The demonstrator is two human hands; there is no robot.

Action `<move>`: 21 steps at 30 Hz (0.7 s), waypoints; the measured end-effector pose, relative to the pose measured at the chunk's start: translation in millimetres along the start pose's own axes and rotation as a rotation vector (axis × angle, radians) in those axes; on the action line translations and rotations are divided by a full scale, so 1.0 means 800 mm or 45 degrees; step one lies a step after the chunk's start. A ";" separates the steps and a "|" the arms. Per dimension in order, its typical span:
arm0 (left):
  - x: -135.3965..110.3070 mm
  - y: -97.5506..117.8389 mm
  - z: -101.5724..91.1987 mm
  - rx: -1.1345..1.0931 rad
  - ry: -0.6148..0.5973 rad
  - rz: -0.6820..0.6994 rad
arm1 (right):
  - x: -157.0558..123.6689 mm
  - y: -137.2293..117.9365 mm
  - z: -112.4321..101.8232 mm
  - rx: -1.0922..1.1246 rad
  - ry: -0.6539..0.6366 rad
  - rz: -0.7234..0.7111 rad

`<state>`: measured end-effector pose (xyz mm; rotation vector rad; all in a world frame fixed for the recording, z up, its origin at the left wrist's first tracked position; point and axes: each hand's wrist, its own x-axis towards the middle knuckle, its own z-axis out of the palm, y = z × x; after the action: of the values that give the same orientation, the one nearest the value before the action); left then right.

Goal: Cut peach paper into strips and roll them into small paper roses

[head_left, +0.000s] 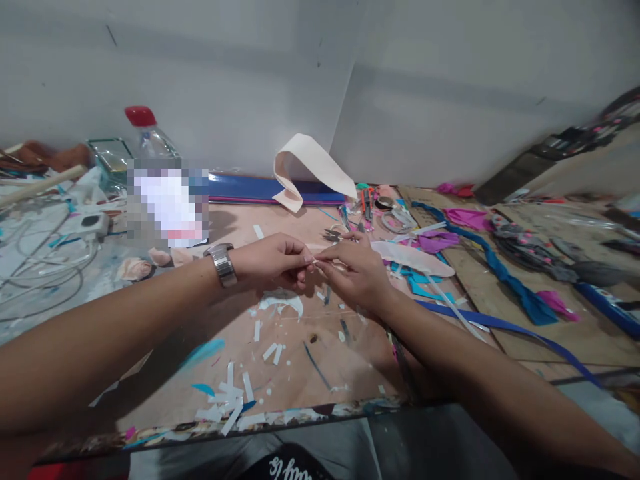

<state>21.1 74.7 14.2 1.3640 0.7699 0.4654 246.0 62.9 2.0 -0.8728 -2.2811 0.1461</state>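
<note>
My left hand (pixel 283 261), with a metal watch (pixel 221 265) on its wrist, is closed in a pinch at the middle of the table. Its fingertips meet those of my right hand (pixel 356 268), also pinching. Between them shows a small pale piece of fabric (pixel 313 260), mostly hidden by the fingers. A pale pink strip (pixel 417 259) extends to the right behind my right hand; whether it joins the pinched piece is hidden. Small snips (pixel 333 235) show their blades just beyond my right fingers; I cannot tell whether that hand holds them.
A cream curled strip (pixel 313 160) stands by a blue flat box (pixel 275 189) at the wall. Left are a red-capped bottle (pixel 150 137), a charger (pixel 93 225) with cables and fabric roses (pixel 135 269). Paper scraps (pixel 230 397) litter the front; blue ribbon (pixel 505 325) crosses cardboard (pixel 520 340).
</note>
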 end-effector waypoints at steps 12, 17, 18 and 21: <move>-0.003 0.003 0.007 1.496 0.434 0.584 | -0.001 -0.001 0.003 -0.053 -0.019 0.033; -0.004 0.000 0.008 1.610 0.404 0.680 | -0.001 -0.006 0.002 -0.081 -0.077 0.028; -0.004 0.000 0.008 1.618 0.404 0.698 | -0.001 -0.007 0.001 -0.082 -0.074 0.023; -0.005 -0.001 0.008 1.632 0.439 0.710 | 0.000 -0.007 0.000 -0.055 -0.033 0.033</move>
<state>23.2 67.5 14.5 2.7845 1.0138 0.6864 243.1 58.4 4.0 -0.9283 -2.3056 0.1205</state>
